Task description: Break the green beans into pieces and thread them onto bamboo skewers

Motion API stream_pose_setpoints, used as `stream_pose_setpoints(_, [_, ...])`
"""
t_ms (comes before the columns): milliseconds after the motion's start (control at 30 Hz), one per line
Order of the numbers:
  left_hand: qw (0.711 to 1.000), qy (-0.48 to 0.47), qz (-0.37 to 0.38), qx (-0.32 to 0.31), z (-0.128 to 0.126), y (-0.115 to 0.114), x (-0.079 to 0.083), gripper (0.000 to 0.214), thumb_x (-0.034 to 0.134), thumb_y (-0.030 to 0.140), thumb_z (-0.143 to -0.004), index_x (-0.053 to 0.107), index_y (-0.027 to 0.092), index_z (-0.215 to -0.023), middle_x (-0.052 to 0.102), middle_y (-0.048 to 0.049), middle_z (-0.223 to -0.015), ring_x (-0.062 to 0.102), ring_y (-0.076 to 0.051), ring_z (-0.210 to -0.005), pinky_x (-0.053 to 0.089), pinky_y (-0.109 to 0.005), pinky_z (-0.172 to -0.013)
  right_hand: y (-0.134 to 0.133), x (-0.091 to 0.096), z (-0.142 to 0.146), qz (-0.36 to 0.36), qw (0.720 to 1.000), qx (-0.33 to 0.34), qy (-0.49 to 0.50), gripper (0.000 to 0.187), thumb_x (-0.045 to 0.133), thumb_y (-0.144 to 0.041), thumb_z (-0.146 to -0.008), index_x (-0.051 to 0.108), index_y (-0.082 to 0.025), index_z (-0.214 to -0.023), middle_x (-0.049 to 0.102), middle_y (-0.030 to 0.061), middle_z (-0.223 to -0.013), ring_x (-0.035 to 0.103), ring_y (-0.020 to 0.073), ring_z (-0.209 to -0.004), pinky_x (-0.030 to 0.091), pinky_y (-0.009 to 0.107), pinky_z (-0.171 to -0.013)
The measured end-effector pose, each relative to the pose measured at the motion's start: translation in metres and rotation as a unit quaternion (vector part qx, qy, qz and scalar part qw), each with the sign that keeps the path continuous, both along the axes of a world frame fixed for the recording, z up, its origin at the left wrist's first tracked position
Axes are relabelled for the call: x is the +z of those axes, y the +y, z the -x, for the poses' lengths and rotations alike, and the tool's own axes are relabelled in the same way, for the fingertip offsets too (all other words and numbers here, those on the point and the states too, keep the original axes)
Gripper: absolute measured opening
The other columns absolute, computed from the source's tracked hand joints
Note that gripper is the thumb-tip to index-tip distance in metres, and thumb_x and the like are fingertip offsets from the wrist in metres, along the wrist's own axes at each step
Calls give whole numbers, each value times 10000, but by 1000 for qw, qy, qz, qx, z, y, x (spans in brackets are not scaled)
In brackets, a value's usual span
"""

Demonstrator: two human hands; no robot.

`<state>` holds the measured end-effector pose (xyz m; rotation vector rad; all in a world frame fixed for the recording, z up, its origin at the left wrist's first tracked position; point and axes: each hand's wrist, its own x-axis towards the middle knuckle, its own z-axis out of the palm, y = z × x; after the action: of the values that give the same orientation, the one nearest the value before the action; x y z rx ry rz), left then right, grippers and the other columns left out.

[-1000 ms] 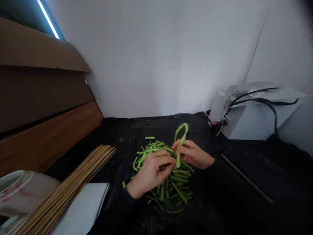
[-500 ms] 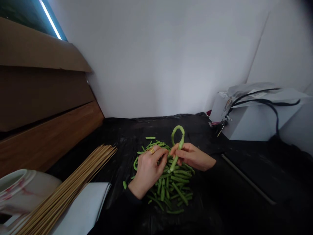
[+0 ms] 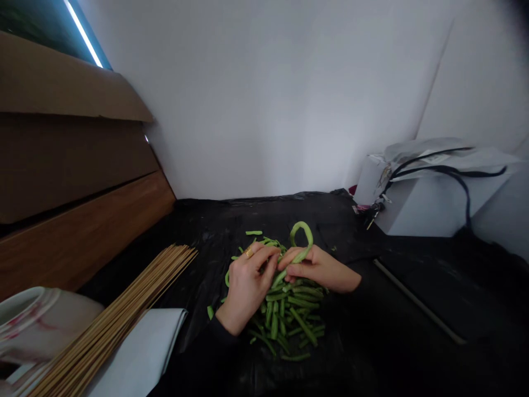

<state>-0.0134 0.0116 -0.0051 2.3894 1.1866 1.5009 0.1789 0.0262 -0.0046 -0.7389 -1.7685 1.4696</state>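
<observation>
My right hand is closed on a long green bean, whose upper part curls into a loop above the fingers. The bean's lower end slants down to the left over the pile. Close beside it, my left hand wears a gold ring, and its thumb and index finger are pinched together. Whatever sits between those fingertips is too small or hidden to make out. Under both hands lies a heap of cut green bean pieces, partly covered by the hands.
A black plastic sheet covers the table. At left are a bundle of thin wooden sticks, a folded white sheet and a white pot. A white bag with black straps stands at the right, against the wall.
The looped bean has tilted and dropped lower, its lower end swinging left. My right hand has turned slightly with it. My left hand has shifted a little to the left.
</observation>
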Motion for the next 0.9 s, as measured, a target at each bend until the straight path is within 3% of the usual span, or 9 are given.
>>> stream_pose_setpoints(133, [998,-40,29,43,2,-1,3,280,517,202,-943,581,209,-1216,668,-26,-904,620,-136,-754,489,-264,-712,1,1,-2,6,999,-51,13,240,666,-345,-841,719,-153,-975,678,25,-779,627,140,-723,491,288,-719])
stream_pose_setpoints(233, [998,-5,63,18,2,0,3,243,590,292,-913,605,202,-1138,681,-33,-920,631,-160,-787,497,-286,-726,1,2,-1,11,995,-96,35,246,653,-340,-843,711,-151,-989,675,15,-751,621,137,-715,489,290,-727])
stream_pose_setpoints(333, [998,33,48,-12,1,3,-1,282,703,318,-829,629,193,-1071,699,-42,-923,642,-193,-843,506,-318,-777,1,2,0,-4,990,-135,31,247,640,-340,-844,711,-154,-991,671,15,-752,616,139,-709,495,297,-719])
stream_pose_setpoints(533, [999,48,-14,-5,2,7,-6,177,589,210,-912,666,190,-1069,699,-65,-940,628,-202,-888,494,-339,-811,6,-2,3,-101,980,-172,18,219,702,-261,-752,734,-192,-957,700,55,-986,648,188,-871,512,347,-818])
stream_pose_setpoints(667, [998,57,9,22,1,7,-4,149,568,232,-923,683,184,-1004,688,-62,-899,624,-205,-870,492,-340,-794,8,-5,3,-177,954,-239,-42,102,658,-249,-789,746,-205,-813,690,49,-832,639,187,-765,515,329,-716])
stream_pose_setpoints(767, [998,28,31,37,1,6,-2,139,567,226,-920,687,183,-976,688,-56,-888,632,-197,-856,493,-325,-785,10,-6,1,-159,950,-268,-36,133,643,-295,-806,734,-199,-802,679,50,-794,622,168,-654,504,301,-604])
stream_pose_setpoints(900, [998,-2,42,44,2,7,-1,129,577,219,-910,697,183,-938,686,-45,-858,642,-180,-809,494,-296,-749,21,-11,-12,-121,944,-304,-47,194,646,-363,-780,717,-189,-829,692,46,-749,640,178,-645,521,310,-614])
